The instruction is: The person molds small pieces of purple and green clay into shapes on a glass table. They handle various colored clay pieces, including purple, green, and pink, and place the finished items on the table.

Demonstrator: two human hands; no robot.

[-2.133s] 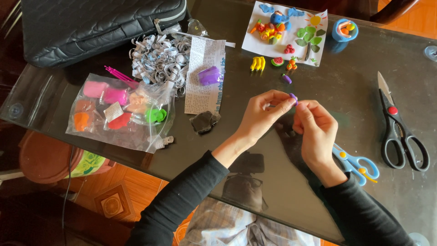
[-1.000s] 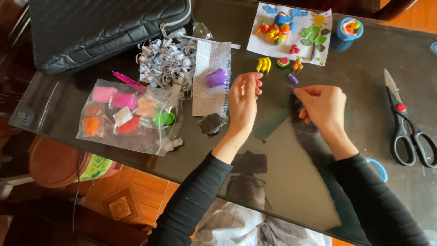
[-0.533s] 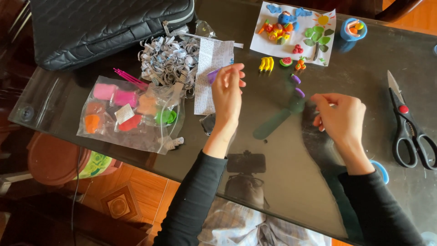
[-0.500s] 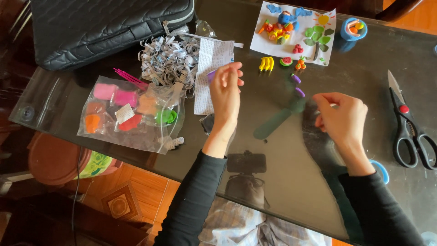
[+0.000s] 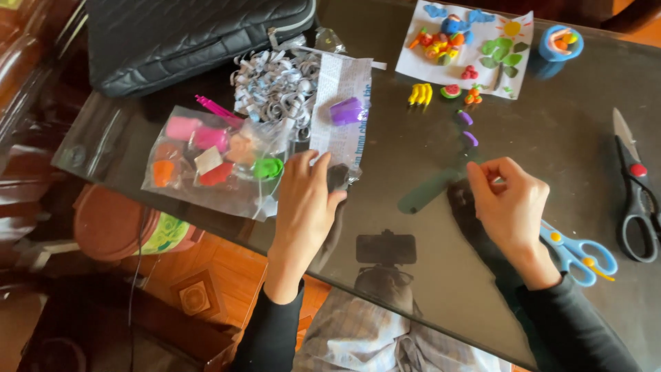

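glass table (image 5: pixel 537 179): dark, reflective top, bears everything below.
black bag (image 5: pixel 193 38): quilted, zipped, at the far left edge.
clay bag (image 5: pixel 213 162): clear plastic, left of centre, holds pink, orange, red, white and green lumps; a pink stick pokes out at its top.
paper curls (image 5: pixel 275 86): grey heap between the black bag and the clay bag.
white sheet (image 5: pixel 468 45): far right of centre, carries small clay figures, leaves and a sun.
paper strip (image 5: pixel 341 131): printed, upright beside the curls, with a purple lump (image 5: pixel 345 110) lying on its upper part.
black scissors (image 5: pixel 637 189): right edge, red pivot, blades pointing away.
blue scissors (image 5: pixel 578 251): partly under the right wrist.
left hand (image 5: pixel 306 207): palm down, fingers spread flat; fingertips rest on the lower end of the paper strip and touch a dark lump (image 5: pixel 337 176) there. nothing is clamped; the purple lump lies well beyond the fingertips.
right hand (image 5: pixel 513 203): fingers curled together, thumb against forefinger; whether they pinch anything cannot be told.
blue cup (image 5: pixel 561 43): beside the sheet, clay bits inside.
banana, melon and purple clay bits (image 5: pixel 444 103): below the sheet, just beyond the right hand.
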